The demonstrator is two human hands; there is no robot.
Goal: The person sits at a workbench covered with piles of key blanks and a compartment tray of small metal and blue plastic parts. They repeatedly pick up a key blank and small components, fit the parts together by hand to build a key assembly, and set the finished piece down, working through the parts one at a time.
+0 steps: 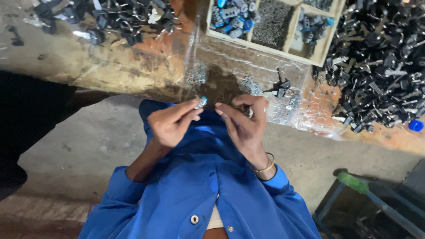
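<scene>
My left hand (170, 123) pinches a small silver cylinder with a blue tip (202, 102) between thumb and fingers. My right hand (243, 118) is raised beside it, fingers curled close to the cylinder; a tiny part may sit in its fingertips, but I cannot tell. A gold bangle (265, 166) circles my right wrist. Both hands hover above the near edge of a worn workbench (110, 66). My blue shirt (199, 194) fills the lower middle.
A clear plastic sheet (230, 66) with small metal springs lies on the bench. Behind it stands a wooden compartment tray (290, 44) of blue-and-silver parts. Piles of black parts lie at the right (380, 66) and the top left (110, 17). A blue cap (416, 125) rests right.
</scene>
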